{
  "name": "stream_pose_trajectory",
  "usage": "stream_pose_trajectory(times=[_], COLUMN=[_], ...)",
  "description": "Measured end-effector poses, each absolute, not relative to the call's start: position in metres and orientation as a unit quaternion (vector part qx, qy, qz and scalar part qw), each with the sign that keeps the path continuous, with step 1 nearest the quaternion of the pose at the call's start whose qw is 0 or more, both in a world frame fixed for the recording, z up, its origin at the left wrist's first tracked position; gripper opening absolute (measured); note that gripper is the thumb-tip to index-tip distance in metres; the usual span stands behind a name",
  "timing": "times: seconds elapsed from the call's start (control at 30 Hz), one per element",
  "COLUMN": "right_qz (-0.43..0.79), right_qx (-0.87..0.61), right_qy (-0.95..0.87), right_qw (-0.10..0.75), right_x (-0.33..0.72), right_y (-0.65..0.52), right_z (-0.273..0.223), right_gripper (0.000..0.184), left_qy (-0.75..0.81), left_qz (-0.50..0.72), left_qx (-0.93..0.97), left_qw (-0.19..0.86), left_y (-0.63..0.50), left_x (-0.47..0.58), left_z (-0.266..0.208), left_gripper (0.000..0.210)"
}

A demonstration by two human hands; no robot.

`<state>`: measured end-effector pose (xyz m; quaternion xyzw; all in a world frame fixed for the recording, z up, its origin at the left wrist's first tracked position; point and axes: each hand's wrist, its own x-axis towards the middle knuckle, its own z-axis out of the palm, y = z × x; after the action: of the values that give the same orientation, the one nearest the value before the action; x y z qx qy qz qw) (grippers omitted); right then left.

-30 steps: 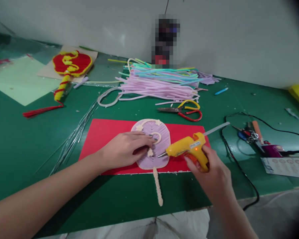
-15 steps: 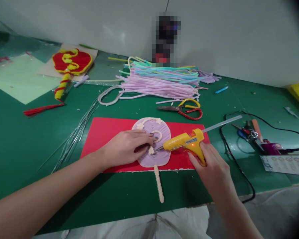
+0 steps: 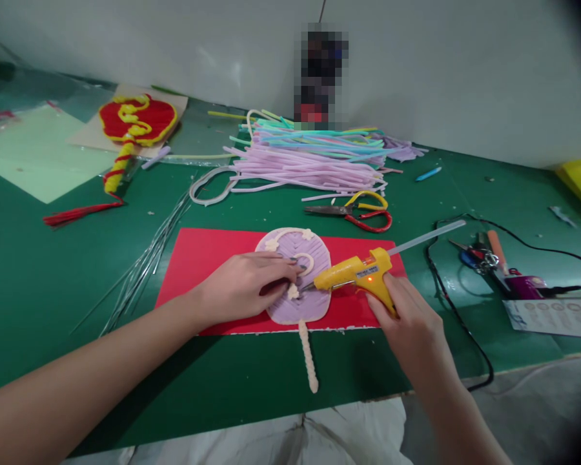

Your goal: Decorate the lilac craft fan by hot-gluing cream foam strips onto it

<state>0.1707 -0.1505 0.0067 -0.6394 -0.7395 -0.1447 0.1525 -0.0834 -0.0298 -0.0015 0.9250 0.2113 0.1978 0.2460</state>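
Observation:
A lilac pipe-cleaner fan (image 3: 314, 300) with cream edging and a cream twisted handle (image 3: 308, 358) lies on a red sheet (image 3: 213, 252). Cream stars and an arc decorate its upper part. My left hand (image 3: 249, 284) rests across the fan's left side, its fingers closed on a curled cream pipe cleaner (image 3: 311, 261); the fingers partly cover the grip. Just below those fingertips sits a small cream flower (image 3: 293, 292). In my right hand (image 3: 411, 316) is a yellow hot glue gun (image 3: 353, 274), its light lit orange, its nozzle close beside the flower. A clear glue stick projects from its back.
Behind the red sheet lie scissors (image 3: 353, 210) and a heap of pastel pipe cleaners (image 3: 310, 158). Thin wires (image 3: 150, 258) spread at left, below a red and yellow fan (image 3: 138, 123). A black cord (image 3: 458, 316) and keys (image 3: 481, 258) lie at right.
The glue gun has shifted slightly left, bringing its nozzle closer to the small cream flower. My left hand keeps its place on the fan.

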Motion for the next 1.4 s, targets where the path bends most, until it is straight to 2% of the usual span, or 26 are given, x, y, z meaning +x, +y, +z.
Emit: stream_pose_trajectory(times=[1.4], right_qz=[-0.171], right_qx=[-0.651], right_qy=[-0.723], right_qw=[0.158], right_x=[0.1702], right_y=[-0.1571], right_z=[0.0105], right_gripper=[0.026], left_qy=[0.209], left_qz=[0.205], left_qx=[0.924], left_qw=[0.245], left_y=[-0.0289], left_x=[-0.0833], left_z=[-0.0022], left_gripper=[0.021])
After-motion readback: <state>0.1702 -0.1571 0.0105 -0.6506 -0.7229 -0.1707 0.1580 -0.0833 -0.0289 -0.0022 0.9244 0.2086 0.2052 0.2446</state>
